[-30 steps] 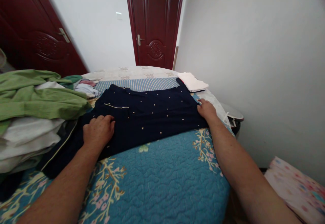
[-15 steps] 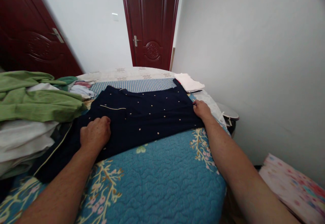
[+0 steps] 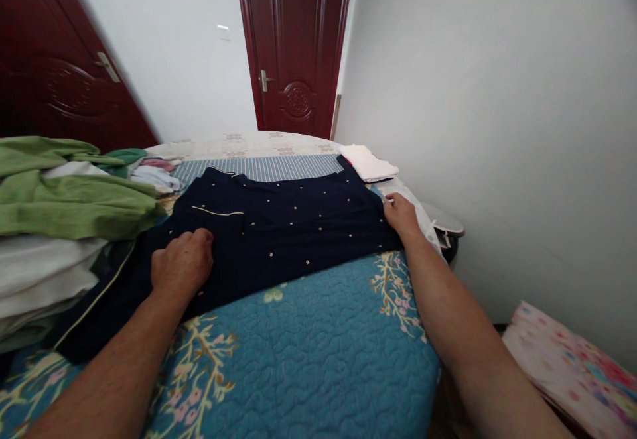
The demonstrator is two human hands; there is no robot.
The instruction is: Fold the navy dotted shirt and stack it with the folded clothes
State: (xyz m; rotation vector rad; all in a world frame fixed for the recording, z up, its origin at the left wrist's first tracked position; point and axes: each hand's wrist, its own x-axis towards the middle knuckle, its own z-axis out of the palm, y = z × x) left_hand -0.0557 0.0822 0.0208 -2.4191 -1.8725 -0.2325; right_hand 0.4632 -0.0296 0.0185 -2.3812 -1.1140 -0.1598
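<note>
A navy pajama top (image 3: 293, 233) with small pale flowers and cream piping lies spread across the bed. My left hand (image 3: 182, 260) is curled closed on it, just below the piped pocket edge; the fingertips are mostly hidden. At the far right edge of the top, my right hand (image 3: 401, 215) has its fingers pinched together at the cloth's border. Little of the fabric between those fingers shows.
A heap of clothes with a green garment (image 3: 74, 203) lies on the left. A folded white cloth (image 3: 367, 162) rests beyond the top. Below spreads a blue quilted bedspread (image 3: 318, 339). A floral-patterned box-like item (image 3: 567, 359) stands beside the bed, near the wall.
My right hand has shifted slightly right, and the top's right edge looks drawn out a little with it. My left hand stays on the same part of the top.
</note>
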